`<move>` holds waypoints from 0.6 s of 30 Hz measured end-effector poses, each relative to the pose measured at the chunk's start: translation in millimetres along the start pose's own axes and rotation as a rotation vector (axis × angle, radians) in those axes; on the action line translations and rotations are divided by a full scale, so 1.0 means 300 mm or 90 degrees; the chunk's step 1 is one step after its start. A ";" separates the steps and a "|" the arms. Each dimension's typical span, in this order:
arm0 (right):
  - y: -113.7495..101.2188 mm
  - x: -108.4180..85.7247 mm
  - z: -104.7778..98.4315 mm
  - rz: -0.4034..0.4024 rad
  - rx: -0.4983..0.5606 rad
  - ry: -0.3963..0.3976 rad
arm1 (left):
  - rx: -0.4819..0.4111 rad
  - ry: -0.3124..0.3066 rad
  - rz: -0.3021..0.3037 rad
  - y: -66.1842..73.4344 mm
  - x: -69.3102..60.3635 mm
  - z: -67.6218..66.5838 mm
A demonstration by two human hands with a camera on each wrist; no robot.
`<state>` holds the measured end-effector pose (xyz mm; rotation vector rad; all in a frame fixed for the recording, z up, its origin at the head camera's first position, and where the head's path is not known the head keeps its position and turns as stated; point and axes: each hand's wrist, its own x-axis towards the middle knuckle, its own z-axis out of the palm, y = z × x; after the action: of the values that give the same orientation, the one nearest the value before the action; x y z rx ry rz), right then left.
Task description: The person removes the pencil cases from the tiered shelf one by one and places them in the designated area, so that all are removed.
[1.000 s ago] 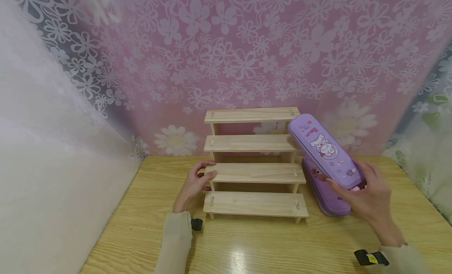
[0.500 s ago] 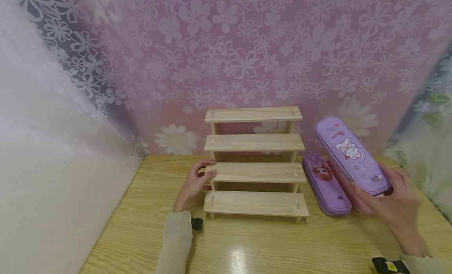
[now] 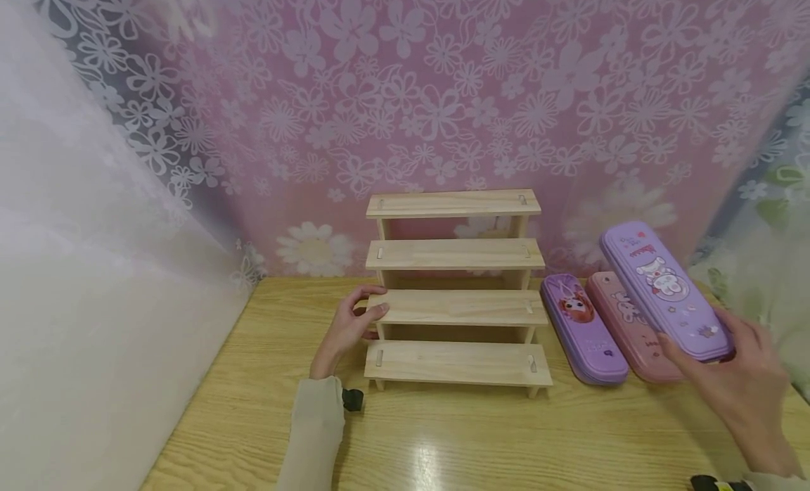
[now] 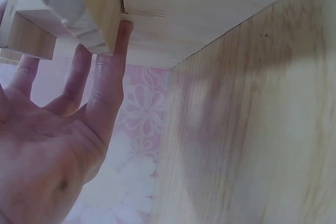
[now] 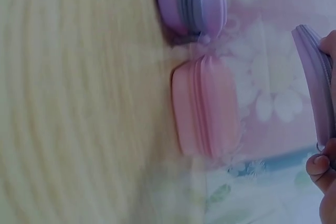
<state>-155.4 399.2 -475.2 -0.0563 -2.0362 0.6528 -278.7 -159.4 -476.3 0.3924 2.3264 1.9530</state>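
Note:
My right hand grips the near end of a light purple pencil case with a bunny print. That case hangs tilted above the table. Beneath and to its left lies a pink pencil case, partly covered by it in the head view. Left of the pink one is a darker purple pencil case with a doll picture. My left hand holds the left end of a four-tier wooden step shelf, thumb on top of the second board from the bottom. The left wrist view shows fingers reaching up around the wood.
The wood-grain table runs under everything. A pink floral curtain stands close behind the shelf. White cloth borders the left side, and a pale floral sheet the right.
My right hand has carried the light purple pencil case rightward, away from the shelf, uncovering the darker purple case and part of the pink one. My left hand stays on the shelf.

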 end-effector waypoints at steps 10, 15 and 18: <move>0.063 -0.035 -0.037 0.029 -0.015 -0.014 | 0.008 -0.007 -0.008 0.003 0.003 -0.003; 0.092 -0.047 -0.049 0.068 -0.049 -0.035 | 0.003 -0.008 -0.006 0.001 0.002 -0.003; 0.113 -0.048 -0.056 0.079 -0.073 -0.050 | -0.001 -0.009 -0.005 0.003 0.000 -0.003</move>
<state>-141.4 431.1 -495.9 -0.2292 -2.1582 0.6232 -278.9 -160.1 -475.3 0.3939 2.3146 1.9418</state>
